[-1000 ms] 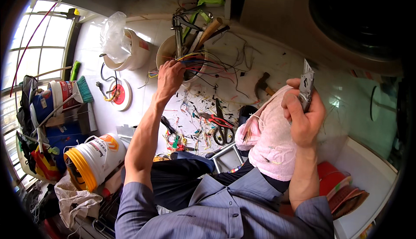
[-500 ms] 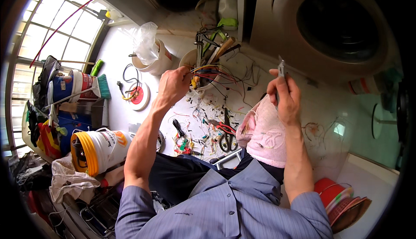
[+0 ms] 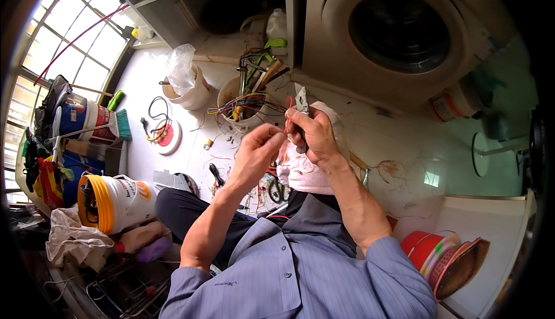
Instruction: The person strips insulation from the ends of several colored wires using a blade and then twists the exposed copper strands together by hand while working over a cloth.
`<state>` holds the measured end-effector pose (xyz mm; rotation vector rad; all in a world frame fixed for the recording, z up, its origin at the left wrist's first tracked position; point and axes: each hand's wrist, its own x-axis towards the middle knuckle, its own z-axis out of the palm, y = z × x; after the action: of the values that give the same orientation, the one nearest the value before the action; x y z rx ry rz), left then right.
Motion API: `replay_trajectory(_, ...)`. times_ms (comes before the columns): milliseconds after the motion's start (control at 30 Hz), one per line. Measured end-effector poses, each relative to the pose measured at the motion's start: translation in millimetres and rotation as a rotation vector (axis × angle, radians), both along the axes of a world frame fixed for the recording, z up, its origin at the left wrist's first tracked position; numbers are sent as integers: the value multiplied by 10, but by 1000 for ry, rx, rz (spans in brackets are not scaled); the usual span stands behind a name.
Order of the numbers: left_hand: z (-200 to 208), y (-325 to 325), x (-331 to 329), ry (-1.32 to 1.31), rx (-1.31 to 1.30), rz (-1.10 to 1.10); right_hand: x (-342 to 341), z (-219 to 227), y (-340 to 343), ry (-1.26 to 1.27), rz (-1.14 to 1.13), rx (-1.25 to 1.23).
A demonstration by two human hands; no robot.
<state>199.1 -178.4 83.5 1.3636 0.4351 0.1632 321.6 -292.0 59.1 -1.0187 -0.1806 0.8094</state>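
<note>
Wearing a blue-grey button shirt w/ thin vertical pinstripes, collar open at the neck, small stitched mark on the chest. Sleeves rolled up to abt the elbows, so my forearms are bare. Dark trousers underneath. Left hand (image 3: 254, 148) and right hand (image 3: 315, 134) both bare, no gloves, no watch or rings afaict.
</note>
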Motion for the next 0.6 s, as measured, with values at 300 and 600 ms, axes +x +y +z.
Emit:
replay_trajectory(300,-237,-351,8,133,-146,-24,314,-89,-385,-343,-235,-290)
replay_trajectory(600,-785,-507,18,197,77,119,177,-559,-856,-1065,-157,-698)
